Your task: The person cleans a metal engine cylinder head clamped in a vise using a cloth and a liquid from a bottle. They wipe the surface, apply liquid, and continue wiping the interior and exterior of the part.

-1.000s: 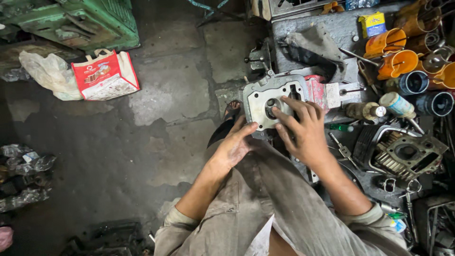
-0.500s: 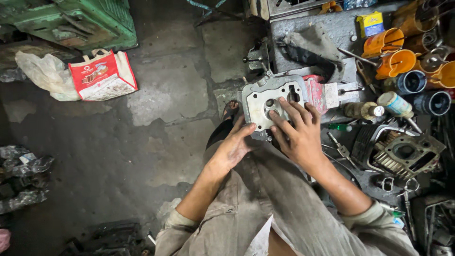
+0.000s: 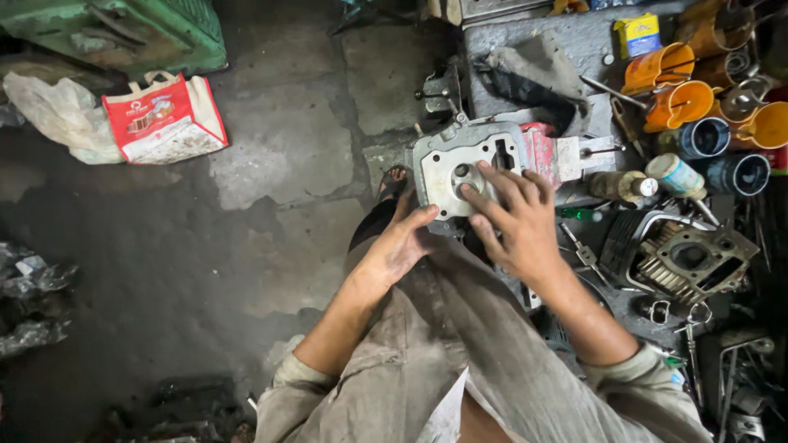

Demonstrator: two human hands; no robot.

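A grey metal engine cylinder head (image 3: 450, 168) stands on the edge of a cluttered workbench (image 3: 558, 49), its flat face with round ports turned up. My left hand (image 3: 400, 244) grips its lower left edge with the thumb on the face. My right hand (image 3: 515, 220) lies spread over the lower right of the face, fingertips pressing near the middle port. Both forearms are bare and grimy, reaching out from grey sleeves.
A finned engine cylinder (image 3: 681, 262) lies right of my hands among loose tools. Orange plastic cups (image 3: 673, 82) and dark tubes (image 3: 722, 156) crowd the far right. On the concrete floor sit a red and white bag (image 3: 164, 119), a white plastic bag (image 3: 53, 115) and a green crate (image 3: 123, 33).
My right hand's fingers have shifted slightly over the cylinder head's face. My left hand keeps its grip on the edge.
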